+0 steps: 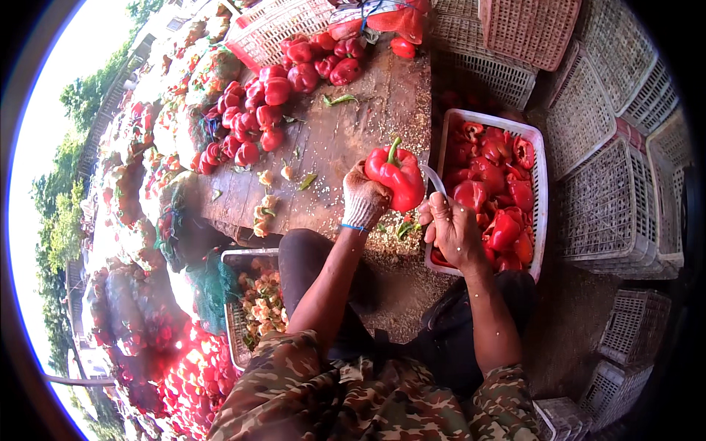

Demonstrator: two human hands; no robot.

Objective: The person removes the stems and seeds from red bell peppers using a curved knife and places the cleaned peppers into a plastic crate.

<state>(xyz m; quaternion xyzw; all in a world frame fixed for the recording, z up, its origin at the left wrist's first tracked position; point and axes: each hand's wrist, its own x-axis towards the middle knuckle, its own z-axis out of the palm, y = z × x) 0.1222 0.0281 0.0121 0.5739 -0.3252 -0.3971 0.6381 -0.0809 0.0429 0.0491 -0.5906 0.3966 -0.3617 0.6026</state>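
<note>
A whole red bell pepper (397,176) with its green stem pointing up is gripped in my left hand (365,197), which wears a whitish, stained work glove. My bare right hand (454,229) is closed around a small knife (434,178). Its curved pale blade points up and left, close to the pepper's right side; whether it touches the skin I cannot tell. The knife's handle is hidden in my fingers. Just right of my right hand stands a white crate (539,198) full of cut red pepper pieces (507,228).
Whole red peppers (257,110) are heaped on the seed-strewn wooden table (346,132). Cut-out cores (261,298) fill a crate (234,331) by my left leg. Net sacks of peppers (173,213) pile up on the left. Stacked plastic crates (599,198) line the right.
</note>
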